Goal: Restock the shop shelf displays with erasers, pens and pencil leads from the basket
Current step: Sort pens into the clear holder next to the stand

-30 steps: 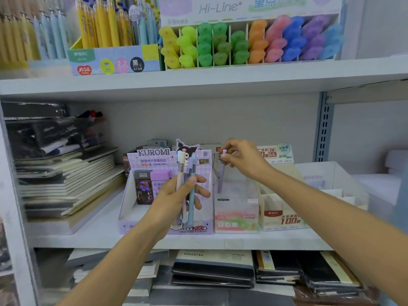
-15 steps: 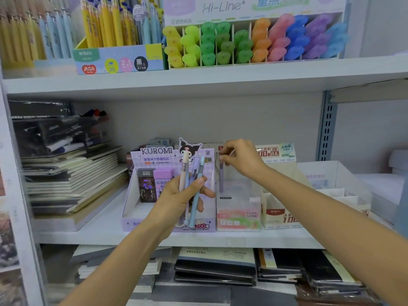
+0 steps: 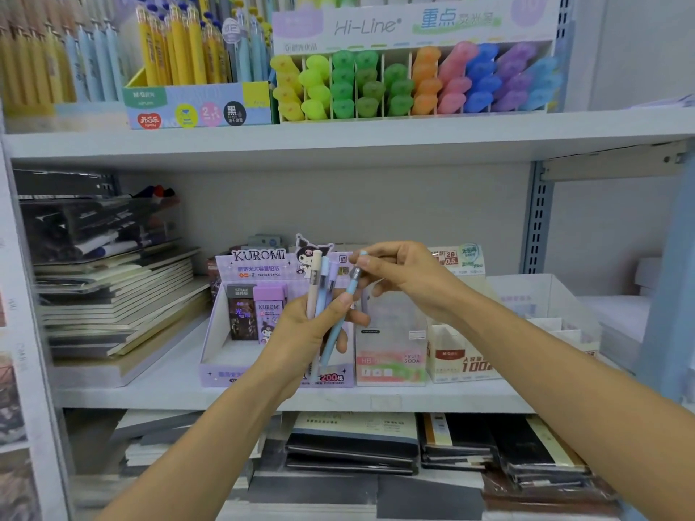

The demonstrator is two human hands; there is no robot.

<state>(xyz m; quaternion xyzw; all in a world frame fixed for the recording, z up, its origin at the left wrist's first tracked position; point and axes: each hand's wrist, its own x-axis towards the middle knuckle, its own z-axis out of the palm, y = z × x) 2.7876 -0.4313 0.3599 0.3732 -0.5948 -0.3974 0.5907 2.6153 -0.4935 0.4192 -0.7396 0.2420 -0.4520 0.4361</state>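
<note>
My left hand grips a small bunch of pastel pencil-lead tubes upright in front of the middle shelf. My right hand pinches the top of a light blue tube that leans out of the bunch, still touching my left fingers. Behind them stands the purple Kuromi display box with two lead packs inside. Right of it sits a clear Fruit Soda display box holding a purple tube, then a white and red lead box.
Stacked notebooks fill the shelf's left side. A white open box stands at the right by the grey upright. The upper shelf carries pen boxes and a Hi-Line highlighter rack. Flat packs lie on the shelf below.
My right hand let go of the purple tube in the clear box, came back to the left and took hold of the light blue tube in my left hand's bunch.
</note>
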